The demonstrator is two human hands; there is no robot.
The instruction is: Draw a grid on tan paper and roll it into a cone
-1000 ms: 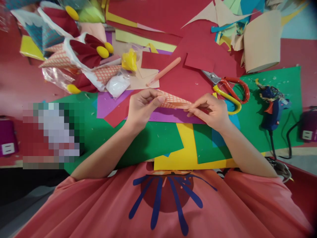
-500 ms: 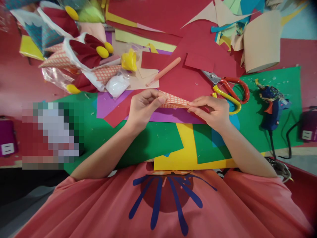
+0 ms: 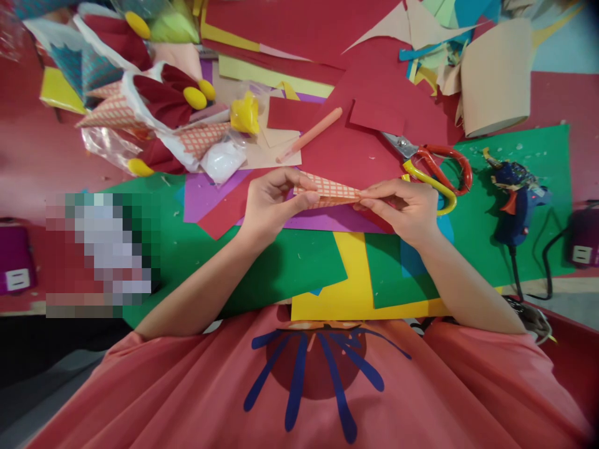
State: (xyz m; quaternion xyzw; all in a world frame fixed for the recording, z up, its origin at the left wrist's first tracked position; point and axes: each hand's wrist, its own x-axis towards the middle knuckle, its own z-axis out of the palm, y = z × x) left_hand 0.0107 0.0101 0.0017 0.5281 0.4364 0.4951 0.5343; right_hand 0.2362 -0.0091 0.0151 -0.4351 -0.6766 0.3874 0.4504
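Between my two hands is a small cone of orange-and-white checked paper (image 3: 334, 188), its narrow tip pointing right. My left hand (image 3: 276, 202) grips the wide end between thumb and fingers. The fingertips of my right hand (image 3: 405, 206) pinch the narrow tip. Purple paper (image 3: 322, 219) lies beneath the cone. Just beyond the hands are a peach-coloured stick (image 3: 311, 134) and scissors (image 3: 440, 168) with red and yellow handles, their blades touching a red paper piece.
At the right, a blue glue gun (image 3: 515, 209) with a black cord lies on green sheet (image 3: 552, 168). Finished-looking cones with red insides (image 3: 159, 103) are piled at the upper left. A beige paper roll (image 3: 496, 78) stands upper right. Yellow sheet (image 3: 350, 274) lies near my body.
My left thumb and fingers have shifted slightly rightward over the cone's wide end. My right hand has moved very slightly right, still pinching the tip.
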